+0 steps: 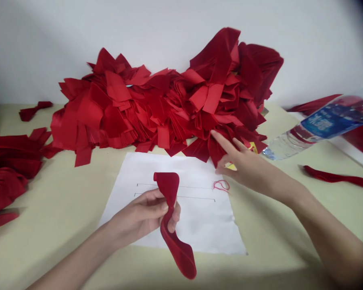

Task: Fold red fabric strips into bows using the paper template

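My left hand is closed on the middle of a folded red velvet ribbon strip, which loops above my fingers and hangs below them. It is held over a white paper sheet marked with two drawn lines. My right hand reaches forward with its fingers spread, touching the near edge of a big pile of red ribbon pieces. A bit of red thread lies on the paper by my right wrist.
A clear water bottle with a blue label lies tilted at the right. More red strips are stacked at the left edge, and one long strip lies at the right. A white wall stands behind the beige table.
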### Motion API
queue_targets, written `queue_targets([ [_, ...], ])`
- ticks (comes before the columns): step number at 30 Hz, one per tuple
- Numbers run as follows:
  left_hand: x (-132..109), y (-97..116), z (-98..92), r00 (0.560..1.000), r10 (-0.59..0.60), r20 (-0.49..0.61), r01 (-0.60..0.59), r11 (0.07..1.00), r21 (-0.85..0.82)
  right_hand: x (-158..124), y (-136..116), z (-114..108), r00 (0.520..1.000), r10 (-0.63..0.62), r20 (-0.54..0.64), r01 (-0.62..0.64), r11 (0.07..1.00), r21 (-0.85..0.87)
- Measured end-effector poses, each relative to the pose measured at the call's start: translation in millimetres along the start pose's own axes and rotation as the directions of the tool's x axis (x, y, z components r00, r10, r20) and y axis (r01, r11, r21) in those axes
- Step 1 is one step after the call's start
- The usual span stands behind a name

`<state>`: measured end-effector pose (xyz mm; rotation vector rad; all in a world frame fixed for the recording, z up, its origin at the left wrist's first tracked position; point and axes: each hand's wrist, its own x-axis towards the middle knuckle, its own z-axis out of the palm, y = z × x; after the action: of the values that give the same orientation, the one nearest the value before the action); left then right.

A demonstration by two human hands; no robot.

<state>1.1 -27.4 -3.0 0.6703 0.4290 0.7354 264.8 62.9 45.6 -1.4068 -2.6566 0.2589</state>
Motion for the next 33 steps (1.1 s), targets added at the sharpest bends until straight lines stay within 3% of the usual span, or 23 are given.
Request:
queue_targets([
  [5, 0, -2, 1.6, 1.0, 0.019, -0.016, -0.019, 0.999, -0.032, -5, -8, -5, 0.973, -0.009, -0.23, 0.014, 1.0, 0.023],
  [7, 0, -2, 2.4, 0.999, 0.028, -0.038, -0.03, 0.999, -0.043, -9, -21, -2, 0.968, -0.026, -0.248, 0.062, 0.989, 0.137],
  [10, -1, -4, 2.8, 0.996, 0.036, -0.082, -0.039, 0.999, -0.037, -16, -47, 6, 0.986, -0.035, -0.166, 0.103, 0.901, 0.421],
  [13, -2, -6, 2.3, 0.993, 0.024, -0.119, -0.027, 0.999, -0.029, -21, -68, 15, 0.993, -0.001, -0.115, 0.067, 0.824, 0.562],
  [17, -2, -10, 3.3, 0.987, 0.008, -0.163, -0.015, 0.999, -0.04, -22, -83, 26, 0.997, -0.03, -0.065, 0.064, 0.778, 0.625],
  [22, -1, -12, 6.3, 0.981, 0.01, -0.196, -0.018, 0.999, -0.042, -17, -92, 33, 0.997, -0.07, 0.011, 0.036, 0.637, 0.77],
  [26, -1, -11, 6.1, 0.978, 0.005, -0.208, -0.008, 1.0, -0.014, -16, -91, 29, 1.0, -0.016, 0.012, 0.0, 0.559, 0.829],
  [30, -2, -9, 4.3, 0.984, 0.01, -0.18, -0.005, 1.0, 0.029, -14, -87, 26, 0.997, -0.044, 0.059, -0.033, 0.442, 0.896],
  [33, -2, -10, 3.3, 0.986, 0.016, -0.166, -0.012, 1.0, 0.028, -12, -87, 26, 0.996, -0.056, 0.064, -0.033, 0.441, 0.897],
])
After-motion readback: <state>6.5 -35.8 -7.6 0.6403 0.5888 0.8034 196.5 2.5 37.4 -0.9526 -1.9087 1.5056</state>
